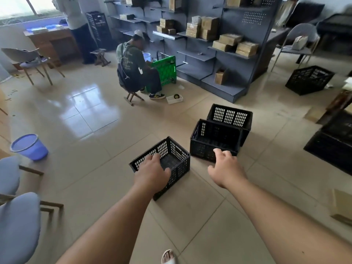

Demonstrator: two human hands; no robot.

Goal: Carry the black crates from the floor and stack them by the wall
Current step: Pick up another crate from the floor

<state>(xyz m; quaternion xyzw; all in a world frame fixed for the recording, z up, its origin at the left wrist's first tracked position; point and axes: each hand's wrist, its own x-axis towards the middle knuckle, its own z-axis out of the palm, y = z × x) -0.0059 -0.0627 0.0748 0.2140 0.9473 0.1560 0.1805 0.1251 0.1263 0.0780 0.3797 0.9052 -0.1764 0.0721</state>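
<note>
Both arms were stretched out forward and down toward the floor. The left hand was palm down over the near corner of the nearest crate, fingers loosely spread and curled a bit over the rim, thumb out to the side; couldn't really tell if it was actually touching the rim or just above it. The right hand was open too, fingers spread and bent, hovering in front of the second crate, which sat just right of the nearest crate and a bit further away. Whether those fingertips were on that crate's wall was hard to call since the hand covered it. A third crate sat right behind the second one, touching or nearly so. Another black crate was well off to the far right of the nearest crate, by the grey shelving, pretty blurry. More dark crate-like stuff on the right edge was cut off and smeared. A blue bucket sat well off to the left.
</note>
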